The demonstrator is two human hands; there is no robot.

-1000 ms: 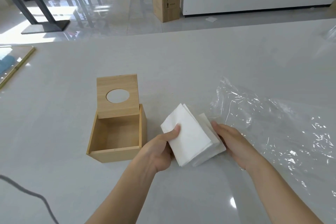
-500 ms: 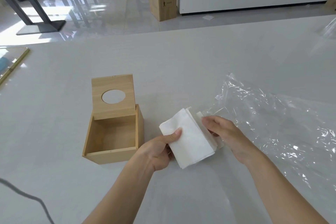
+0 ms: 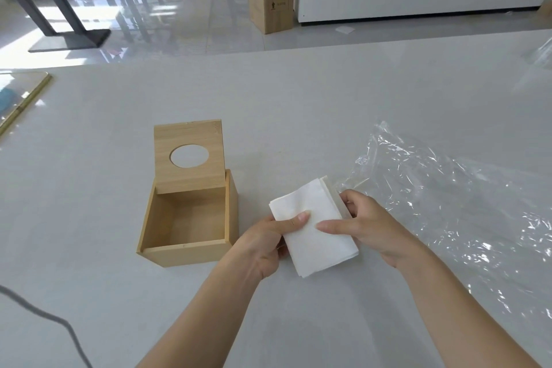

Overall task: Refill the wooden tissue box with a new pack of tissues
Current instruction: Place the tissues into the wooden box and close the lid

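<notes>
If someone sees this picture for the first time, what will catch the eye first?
First, the white stack of tissues near the middle, held by the left hand and the right hand. Left of it stands the open, empty wooden tissue box, its lid with a round hole at the far side; crumpled clear plastic wrap lies on the right.

L hand (image 3: 264, 245) & R hand (image 3: 372, 225) pinch tissue stack (image 3: 322, 248) (thumbs on top)
</notes>
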